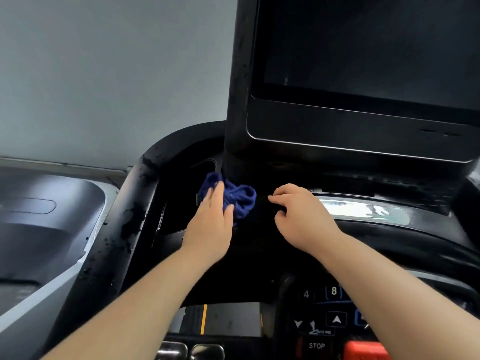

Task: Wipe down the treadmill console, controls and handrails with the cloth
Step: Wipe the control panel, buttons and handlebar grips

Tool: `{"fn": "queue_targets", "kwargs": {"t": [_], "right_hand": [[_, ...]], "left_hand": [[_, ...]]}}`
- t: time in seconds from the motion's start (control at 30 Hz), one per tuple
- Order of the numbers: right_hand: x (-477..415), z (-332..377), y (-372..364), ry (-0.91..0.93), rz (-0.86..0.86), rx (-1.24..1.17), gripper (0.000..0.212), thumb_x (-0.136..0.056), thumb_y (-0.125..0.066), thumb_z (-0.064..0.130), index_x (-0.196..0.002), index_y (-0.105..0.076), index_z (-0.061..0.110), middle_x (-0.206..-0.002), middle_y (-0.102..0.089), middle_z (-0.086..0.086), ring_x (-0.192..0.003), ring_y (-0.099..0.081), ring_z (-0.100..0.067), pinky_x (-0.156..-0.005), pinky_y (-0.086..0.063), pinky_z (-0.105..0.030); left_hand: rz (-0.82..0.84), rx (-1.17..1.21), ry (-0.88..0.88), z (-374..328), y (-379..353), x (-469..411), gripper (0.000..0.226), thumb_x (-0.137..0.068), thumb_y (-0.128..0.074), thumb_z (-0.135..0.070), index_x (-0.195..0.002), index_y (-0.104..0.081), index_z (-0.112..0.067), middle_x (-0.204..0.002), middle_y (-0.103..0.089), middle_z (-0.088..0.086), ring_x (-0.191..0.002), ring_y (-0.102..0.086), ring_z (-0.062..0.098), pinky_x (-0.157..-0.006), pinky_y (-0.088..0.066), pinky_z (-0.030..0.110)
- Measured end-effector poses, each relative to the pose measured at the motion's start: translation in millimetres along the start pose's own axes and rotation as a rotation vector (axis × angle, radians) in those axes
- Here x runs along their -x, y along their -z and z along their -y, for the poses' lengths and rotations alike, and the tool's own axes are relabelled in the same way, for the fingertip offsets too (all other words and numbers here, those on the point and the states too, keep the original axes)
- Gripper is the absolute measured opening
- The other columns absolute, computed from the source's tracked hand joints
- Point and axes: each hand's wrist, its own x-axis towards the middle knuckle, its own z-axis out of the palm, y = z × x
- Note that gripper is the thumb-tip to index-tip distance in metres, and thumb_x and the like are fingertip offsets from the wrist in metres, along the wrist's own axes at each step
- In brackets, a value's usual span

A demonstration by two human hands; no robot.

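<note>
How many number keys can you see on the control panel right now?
2: the 4 key at the control panel upper left, and the 8 key just right of it. The right forearm crosses the panel, so more may be hidden.

At the centre of the frame, the left hand (210, 216) grips a bunched blue cloth (240, 201) against the foot of the dark console screen (363, 48). The right hand (304, 214) hovers just beside the cloth with its fingers loosely curled. The keypad (332, 292) and the STOP button (317, 346) sit at the lower right, and a scuffed black handrail (124, 229) curves along the left.
</note>
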Motion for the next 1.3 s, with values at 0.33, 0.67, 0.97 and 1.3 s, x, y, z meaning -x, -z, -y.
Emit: {"fn": "queue_targets", "kwargs": {"t": [0.33,0.67,0.97,1.3], "right_hand": [[7,8,-12,0.001,-0.059,0.075,0.044,-0.093,-0.043,0.014,-0.136,-0.051,0.017,-0.134,-0.043,0.012,-0.119,-0.041,-0.012,-0.09,-0.039,-0.017],[8,9,-9,0.001,-0.045,0.064,0.043,-0.093,-0.042,0.012,-0.134,-0.054,0.016,-0.135,-0.044,0.01,-0.12,-0.04,-0.014,-0.089,-0.042,-0.022],[7,-2,-5,-0.024,-0.016,-0.091,0.047,-0.087,-0.042,0.001,-0.126,-0.061,0.018,-0.137,-0.049,0.011,-0.128,-0.042,-0.011,-0.1,-0.029,-0.015],[1,3,4,-0.129,-0.098,-0.234,0.037,-0.085,-0.044,0.006,-0.096,-0.072,0.029,-0.107,-0.067,0.01,-0.087,-0.061,-0.01,-0.08,-0.043,-0.019]], "left_hand": [[-0.261,0.479,0.104,13,14,-94,0.04,-0.093,-0.041,-0.004,-0.12,-0.041,-0.033,-0.106,-0.061,-0.007,-0.085,-0.06,0.011,-0.075,-0.046,0.027],[-0.031,0.225,0.107,23,21,-77,0.038,-0.097,-0.042,-0.019,-0.133,-0.037,-0.028,-0.112,-0.062,0.006,-0.09,-0.058,0.02,-0.08,-0.043,0.031],[-0.073,0.043,-0.141,14,-6,58,0.048,-0.095,-0.048,-0.013,-0.142,-0.04,-0.023,-0.144,-0.044,-0.004,-0.134,-0.035,0.009,-0.107,-0.018,0.012],[-0.034,-0.165,-0.303,42,-10,58,0.058,-0.093,-0.025,-0.036,-0.146,-0.034,-0.017,-0.152,-0.032,-0.004,-0.142,-0.023,0.012,-0.113,-0.004,0.016]]}}
